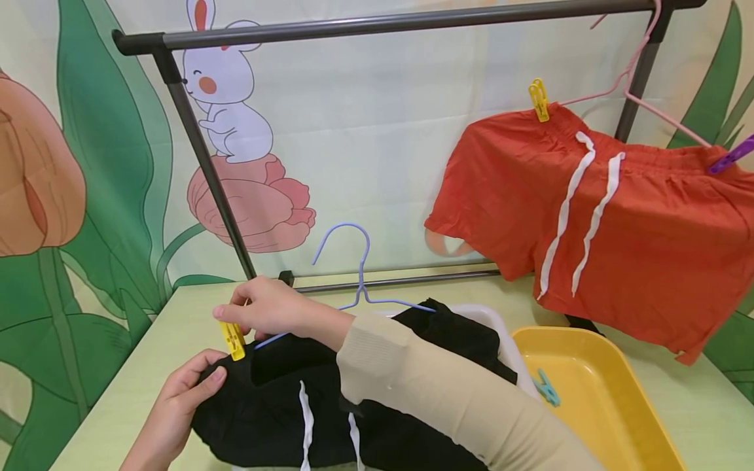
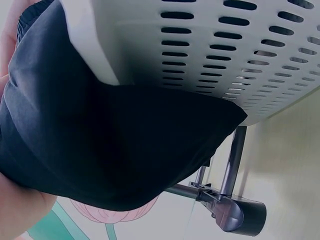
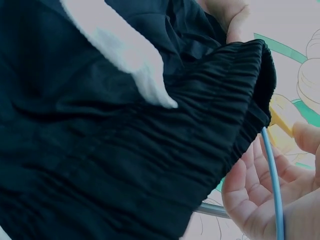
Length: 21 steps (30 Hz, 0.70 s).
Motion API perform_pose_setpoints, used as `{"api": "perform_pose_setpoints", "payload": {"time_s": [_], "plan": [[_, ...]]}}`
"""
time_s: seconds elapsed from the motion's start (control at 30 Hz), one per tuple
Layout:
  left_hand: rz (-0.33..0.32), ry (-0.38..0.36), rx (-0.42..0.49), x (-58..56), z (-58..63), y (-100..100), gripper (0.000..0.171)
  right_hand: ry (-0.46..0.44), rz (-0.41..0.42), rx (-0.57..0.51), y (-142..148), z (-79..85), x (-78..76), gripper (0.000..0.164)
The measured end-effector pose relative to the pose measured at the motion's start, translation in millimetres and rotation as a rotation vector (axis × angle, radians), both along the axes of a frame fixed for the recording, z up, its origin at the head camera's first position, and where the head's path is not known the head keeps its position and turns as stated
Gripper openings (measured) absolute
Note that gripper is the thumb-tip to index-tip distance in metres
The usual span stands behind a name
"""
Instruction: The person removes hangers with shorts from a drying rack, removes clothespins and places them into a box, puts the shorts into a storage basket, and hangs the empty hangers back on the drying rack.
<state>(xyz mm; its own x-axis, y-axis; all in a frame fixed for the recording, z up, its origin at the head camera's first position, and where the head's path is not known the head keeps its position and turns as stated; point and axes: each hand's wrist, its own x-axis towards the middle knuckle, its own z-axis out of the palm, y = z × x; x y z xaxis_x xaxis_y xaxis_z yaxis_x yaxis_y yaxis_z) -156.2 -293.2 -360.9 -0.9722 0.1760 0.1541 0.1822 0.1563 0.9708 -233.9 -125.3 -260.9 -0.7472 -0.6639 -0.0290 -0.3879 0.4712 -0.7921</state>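
Red shorts [image 1: 665, 248] look done: clipped to a pink hanger [image 1: 665, 118] on the rail [image 1: 377, 26]. Black shorts [image 1: 253, 405] are partway, over the white basket [image 1: 495, 320] with the blue hanger [image 1: 362, 269] at the waistband. Right hand [image 1: 268, 311] has fingers closed on a yellow clip [image 1: 232, 341] at the left corner; left hand [image 1: 182, 402] pinches the cloth beside it. No clip visible at the right end; teal clip [image 1: 546, 387] lies in the yellow tray [image 1: 595, 392]. Likely left: second clip, then hanging.
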Motion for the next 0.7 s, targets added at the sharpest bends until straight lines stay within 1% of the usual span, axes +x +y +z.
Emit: {"api": "perform_pose_setpoints", "payload": {"time_s": [0.47, 0.7], "plan": [[-0.001, 0.024, -0.005, 0.0, 1.1, 0.8, 0.020, 0.094, -0.005, -0.027, -1.4, -0.8, 1.7, 0.019], [0.006, 0.018, -0.005, 0.9, 2.9, 1.1, 0.019, 0.115, -0.078, -0.035, -3.4, -2.4, 3.7, 0.019]]}}
